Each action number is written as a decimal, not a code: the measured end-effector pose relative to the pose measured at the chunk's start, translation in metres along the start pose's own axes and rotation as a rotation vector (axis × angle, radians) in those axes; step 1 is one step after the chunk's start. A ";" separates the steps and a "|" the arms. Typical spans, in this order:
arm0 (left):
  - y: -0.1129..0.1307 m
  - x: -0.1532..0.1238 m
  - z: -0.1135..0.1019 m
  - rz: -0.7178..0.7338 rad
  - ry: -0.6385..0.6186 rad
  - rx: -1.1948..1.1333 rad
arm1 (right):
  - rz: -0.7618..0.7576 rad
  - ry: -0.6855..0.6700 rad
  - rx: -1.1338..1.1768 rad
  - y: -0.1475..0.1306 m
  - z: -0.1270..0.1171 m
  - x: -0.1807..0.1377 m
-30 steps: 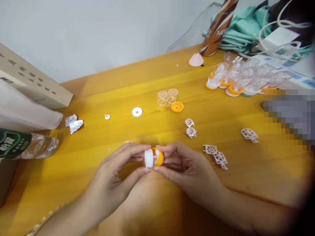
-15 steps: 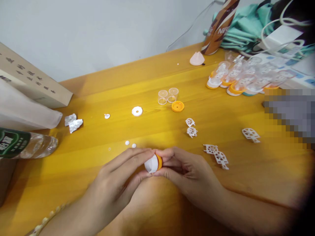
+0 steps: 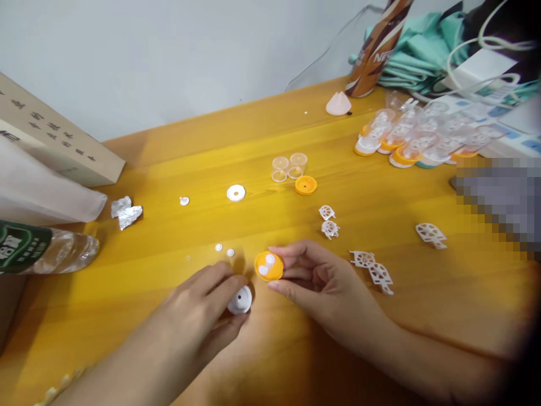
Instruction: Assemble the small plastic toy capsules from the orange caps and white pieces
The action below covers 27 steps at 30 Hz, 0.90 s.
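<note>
My left hand (image 3: 215,299) grips a round white plastic cap (image 3: 240,300) with a small dark hole in its middle. Between the thumb and fingers of my right hand (image 3: 310,276) is a shallow orange cup (image 3: 262,277), its inside facing me. White gear-like pieces (image 3: 269,260) sit inside that cup. The cap and the cup are apart, side by side. Just beyond my left fingers, two small white gears (image 3: 224,250) lie on the wooden table (image 3: 139,293).
Farther back are a white disc (image 3: 235,193), clear cylinders (image 3: 289,167) and another orange cup (image 3: 305,185). White lattice pieces (image 3: 372,268) lie to the right. Several assembled units (image 3: 406,141) stand at back right. A bottle (image 3: 51,248), foil (image 3: 127,213) and box (image 3: 63,141) are left.
The white cap and orange cup, held together before, have come apart. My left hand has moved left and down with the cap; my right hand has turned the cup's inside into view.
</note>
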<state>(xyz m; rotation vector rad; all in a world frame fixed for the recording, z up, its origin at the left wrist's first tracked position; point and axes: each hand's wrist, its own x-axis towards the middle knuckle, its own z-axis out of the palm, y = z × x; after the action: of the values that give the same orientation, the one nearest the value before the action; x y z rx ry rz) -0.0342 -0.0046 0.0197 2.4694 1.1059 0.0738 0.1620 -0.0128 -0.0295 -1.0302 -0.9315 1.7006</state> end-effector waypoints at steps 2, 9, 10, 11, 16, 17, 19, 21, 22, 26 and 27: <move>0.002 -0.001 0.002 0.001 0.025 0.041 | 0.009 -0.023 0.038 0.000 0.000 0.000; 0.011 0.005 0.004 0.087 0.503 -0.043 | 0.081 -0.066 0.105 -0.002 0.002 -0.001; 0.011 0.006 0.006 0.099 0.495 -0.061 | 0.093 -0.087 0.118 -0.001 0.002 -0.001; 0.009 0.007 0.008 0.108 0.480 -0.080 | 0.106 -0.109 0.129 -0.001 0.002 -0.001; 0.004 0.009 0.014 0.126 0.462 -0.147 | 0.116 -0.134 0.119 -0.002 0.003 -0.003; 0.003 0.009 0.014 0.126 0.455 -0.156 | 0.109 -0.122 0.111 -0.002 0.004 -0.003; 0.003 0.009 0.015 0.120 0.432 -0.179 | 0.098 -0.093 0.088 -0.003 0.005 -0.004; 0.005 0.008 0.017 0.114 0.409 -0.194 | 0.091 -0.060 0.046 -0.004 0.007 -0.005; 0.005 0.008 0.017 0.113 0.408 -0.194 | 0.083 -0.042 0.022 -0.004 0.008 -0.005; 0.010 0.008 0.021 0.111 0.431 -0.158 | 0.064 0.021 -0.044 -0.003 0.010 -0.007; 0.011 0.008 0.021 0.111 0.443 -0.148 | 0.067 0.024 -0.045 -0.003 0.010 -0.007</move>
<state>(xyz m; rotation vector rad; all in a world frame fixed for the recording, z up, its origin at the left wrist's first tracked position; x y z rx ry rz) -0.0162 -0.0130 0.0039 2.4377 1.0817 0.7395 0.1550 -0.0202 -0.0214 -1.1203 -0.9327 1.7250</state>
